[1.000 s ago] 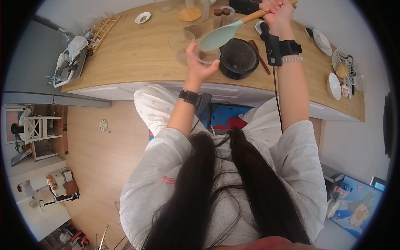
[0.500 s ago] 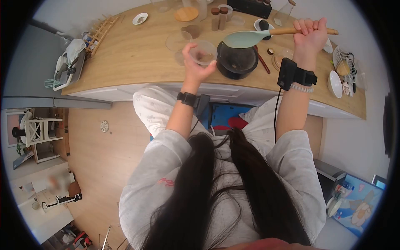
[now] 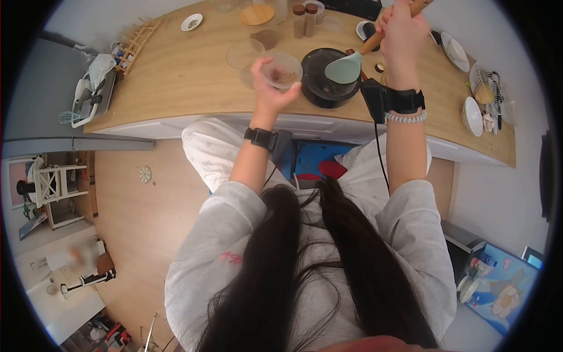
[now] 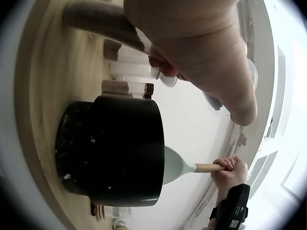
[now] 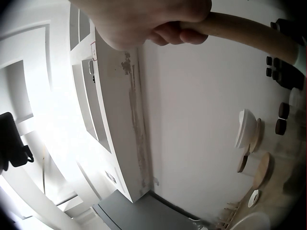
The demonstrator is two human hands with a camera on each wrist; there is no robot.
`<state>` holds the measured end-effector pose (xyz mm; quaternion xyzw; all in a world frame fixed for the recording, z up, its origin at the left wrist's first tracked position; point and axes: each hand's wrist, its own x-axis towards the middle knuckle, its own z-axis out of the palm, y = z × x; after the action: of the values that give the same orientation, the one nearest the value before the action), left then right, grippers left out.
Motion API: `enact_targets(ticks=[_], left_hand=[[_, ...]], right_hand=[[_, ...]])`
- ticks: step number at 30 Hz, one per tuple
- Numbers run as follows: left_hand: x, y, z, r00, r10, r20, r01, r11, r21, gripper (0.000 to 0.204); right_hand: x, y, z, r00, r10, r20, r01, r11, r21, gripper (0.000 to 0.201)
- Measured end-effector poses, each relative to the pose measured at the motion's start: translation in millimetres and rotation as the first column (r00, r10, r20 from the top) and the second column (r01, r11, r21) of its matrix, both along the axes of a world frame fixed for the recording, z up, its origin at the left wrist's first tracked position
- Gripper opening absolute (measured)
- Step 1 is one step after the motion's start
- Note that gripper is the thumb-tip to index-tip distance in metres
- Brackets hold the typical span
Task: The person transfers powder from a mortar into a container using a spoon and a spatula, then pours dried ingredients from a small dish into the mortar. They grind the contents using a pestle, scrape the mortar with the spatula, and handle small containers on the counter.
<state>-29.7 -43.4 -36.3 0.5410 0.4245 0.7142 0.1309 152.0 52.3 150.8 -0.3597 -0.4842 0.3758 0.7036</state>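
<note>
The left hand [image 3: 272,94] grips a clear bowl [image 3: 282,70] with a little brownish content, held just left of the black pot [image 3: 319,88]. The right hand [image 3: 403,35] is closed round the wooden handle [image 3: 372,43] of a pale green spoon [image 3: 343,68]. The spoon's head is over the pot's opening in the head view. From the left wrist view the spoon head [image 4: 174,165] shows at the pot's [image 4: 127,151] rim, its lower part hidden by the wall. The right wrist view shows the fingers [image 5: 192,36] wrapped on the handle [image 5: 249,32].
Behind the pot stand two brown-capped jars [image 3: 299,22]. A clear container [image 3: 245,54] and a round wooden lid [image 3: 257,14] lie left of them. A small white dish [image 3: 192,22] is at the back left; a white bowl [image 3: 471,117] and wire basket [image 3: 483,82] are at the right.
The right hand has moved up and left, and the spoon has swung from nearly level to slanting, its head lower over the pot. The left hand keeps the bowl, shifted slightly left.
</note>
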Motion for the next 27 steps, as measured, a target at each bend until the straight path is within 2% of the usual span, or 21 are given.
enact_targets(ticks=[3, 7, 9, 13, 15, 21, 25, 27], left_hand=[[0, -1, 0, 0.999, 0.000, -0.032, 0.000, 1.000, -0.019, 0.080], [1, 0, -2, 0.998, 0.016, -0.062, -0.017, 1.000, -0.014, 0.079], [1, 0, -3, 0.996, 0.021, -0.082, -0.022, 1.000, -0.012, 0.079], [1, -2, -1, 0.992, 0.028, -0.122, -0.032, 0.999, -0.029, 0.079], [1, -2, -1, 0.994, 0.018, -0.105, -0.023, 0.999, -0.047, 0.079], [1, -2, 1, 0.997, 0.007, -0.075, -0.011, 0.999, -0.046, 0.080], [2, -1, 3, 0.995, 0.007, -0.096, -0.009, 1.000, -0.014, 0.080], [1, 0, 0, 0.998, -0.010, -0.069, 0.009, 1.000, -0.020, 0.080]], right_hand=[[-16, -4, 12, 0.999, -0.023, 0.040, 0.026, 0.996, -0.080, 0.037], [-19, 16, 4, 0.994, 0.016, 0.107, -0.015, 1.000, -0.015, 0.038], [-23, 16, 8, 0.942, -0.123, 0.313, 0.146, 0.988, -0.050, 0.037], [-25, 26, 1, 0.903, -0.162, 0.398, 0.156, 0.987, 0.049, 0.036], [-27, 24, 3, 0.909, -0.065, 0.412, 0.011, 0.991, 0.133, 0.035], [-42, 9, 9, 0.810, -0.126, 0.573, -0.025, 0.968, 0.250, 0.030], [-43, 7, 11, 0.793, -0.075, 0.604, -0.063, 0.977, 0.203, 0.031], [-42, 14, 7, 0.806, -0.075, 0.587, -0.105, 0.958, 0.266, 0.030]])
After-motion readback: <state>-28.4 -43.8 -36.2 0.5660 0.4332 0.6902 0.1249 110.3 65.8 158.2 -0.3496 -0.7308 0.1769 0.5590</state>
